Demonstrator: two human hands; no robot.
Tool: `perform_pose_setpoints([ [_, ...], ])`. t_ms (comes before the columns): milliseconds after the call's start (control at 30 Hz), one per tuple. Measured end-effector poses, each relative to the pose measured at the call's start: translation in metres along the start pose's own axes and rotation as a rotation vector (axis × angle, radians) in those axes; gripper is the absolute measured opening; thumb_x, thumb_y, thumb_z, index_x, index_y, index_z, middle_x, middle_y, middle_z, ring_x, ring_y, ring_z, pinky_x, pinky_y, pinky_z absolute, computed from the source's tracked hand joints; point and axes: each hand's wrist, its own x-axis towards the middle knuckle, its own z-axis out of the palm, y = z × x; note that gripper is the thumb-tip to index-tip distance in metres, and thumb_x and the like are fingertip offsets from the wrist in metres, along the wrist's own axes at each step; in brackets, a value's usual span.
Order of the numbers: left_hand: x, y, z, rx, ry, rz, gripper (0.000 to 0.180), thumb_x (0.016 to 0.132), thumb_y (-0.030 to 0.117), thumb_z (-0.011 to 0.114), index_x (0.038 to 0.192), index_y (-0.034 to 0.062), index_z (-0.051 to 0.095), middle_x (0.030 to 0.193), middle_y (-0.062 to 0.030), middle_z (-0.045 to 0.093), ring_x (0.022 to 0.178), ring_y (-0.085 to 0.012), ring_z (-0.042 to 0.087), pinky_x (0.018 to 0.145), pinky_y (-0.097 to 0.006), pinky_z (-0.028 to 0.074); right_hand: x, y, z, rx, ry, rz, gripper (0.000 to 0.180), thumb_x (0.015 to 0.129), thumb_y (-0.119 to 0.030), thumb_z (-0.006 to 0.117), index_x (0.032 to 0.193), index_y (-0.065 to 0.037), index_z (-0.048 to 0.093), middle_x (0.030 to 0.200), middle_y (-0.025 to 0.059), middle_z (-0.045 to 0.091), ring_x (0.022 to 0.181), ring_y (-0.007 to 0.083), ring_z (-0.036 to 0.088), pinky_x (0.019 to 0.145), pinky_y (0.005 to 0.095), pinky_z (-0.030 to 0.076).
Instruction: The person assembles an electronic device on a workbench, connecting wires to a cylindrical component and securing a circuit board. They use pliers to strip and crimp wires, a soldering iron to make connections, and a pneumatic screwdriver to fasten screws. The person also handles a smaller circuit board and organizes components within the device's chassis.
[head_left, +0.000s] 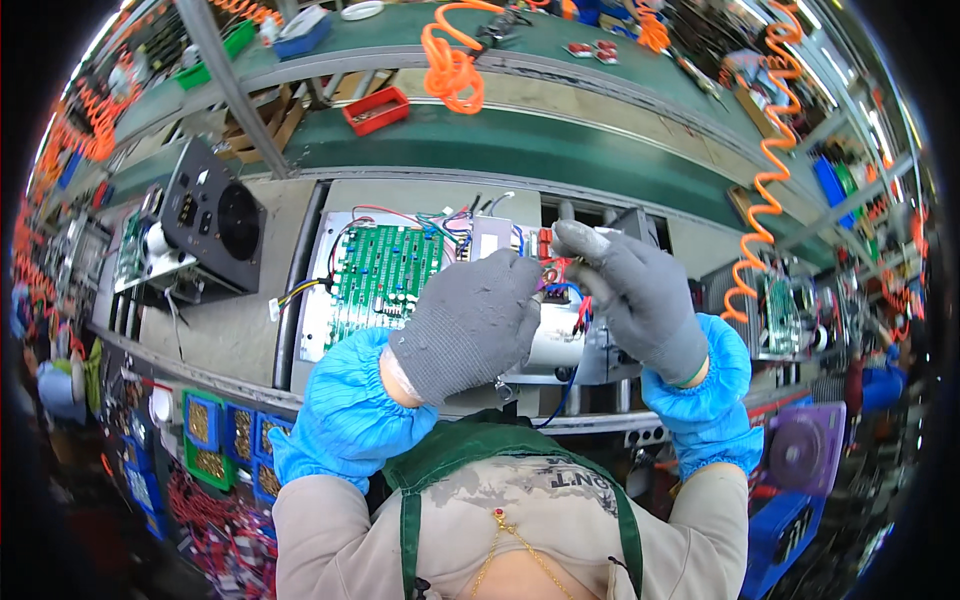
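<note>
Both gloved hands raised over open chassis (330, 300) on worktop (230, 330). Left hand (465, 325) curled, right hand (635, 295) pinching; both grip wire bundle (560, 280) right of green circuit board (385, 275).

Grey gloves (470, 325), blue sleeve covers (345, 415), green circuit board (385, 275), orange coiled hoses (450, 65), red tray (377, 110).

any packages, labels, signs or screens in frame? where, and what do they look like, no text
No clear signs or lit screens.
Black front panel: left of the open unit, tilted, with small dark display windows and a round fan grille.
Red bin: upper shelf, small open rectangular tray.
Blue bins: lower left below the bench edge, small boxes of brass-coloured parts.
Small white tag: on the wire at the green circuit board's left; too small to describe.
</note>
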Motion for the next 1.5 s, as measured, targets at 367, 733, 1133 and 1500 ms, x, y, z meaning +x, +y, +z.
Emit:
perform_pose_setpoints([
  [367,-0.008,0.020,0.024,0.051,0.104,-0.242,0.026,0.086,0.019,0.053,0.107,0.0033,0.052,0.086,-0.0169,0.056,0.076,-0.0358,0.059,0.065,-0.046,0.048,0.016,0.035,-0.002,0.056,-0.238,-0.275,0.026,0.078,-0.006,0.066,0.104,-0.010,0.065,0.087,0.0109,0.060,0.077,0.0293,0.059,0.065,0.0373,0.049],
  [733,-0.009,0.019,0.036,-0.047,0.250,-0.213,0.026,0.086,0.017,0.051,0.108,0.0014,0.052,0.091,-0.0197,0.056,0.078,-0.0373,0.058,0.067,-0.045,0.048,0.009,0.038,-0.001,0.060,-0.042,-0.108,0.025,0.075,0.002,0.065,0.098,-0.007,0.069,0.092,0.0089,0.064,0.080,0.0221,0.064,0.068,0.0294,0.051],
  [1133,-0.018,0.017,0.036,-0.042,0.078,-0.264,0.022,0.084,0.014,0.054,0.102,0.0010,0.050,0.090,-0.0183,0.054,0.077,-0.0370,0.058,0.067,-0.045,0.049,-0.001,0.014,0.013,-0.022,-0.163,-0.051,0.030,0.075,-0.006,0.072,0.105,-0.006,0.066,0.081,0.0088,0.062,0.072,0.0194,0.062,0.063,0.0298,0.050],
  [1500,-0.022,0.023,0.013,-0.045,0.320,-0.129,0.031,0.079,0.008,0.061,0.108,0.0028,0.054,0.088,-0.0152,0.056,0.077,-0.0330,0.060,0.066,-0.041,0.049,0.029,0.032,0.011,0.746,-0.508,0.421,0.022,0.074,-0.006,0.074,0.086,-0.003,0.057,0.077,0.0006,0.058,0.070,0.0060,0.055,0.061,0.0213,0.045],
])
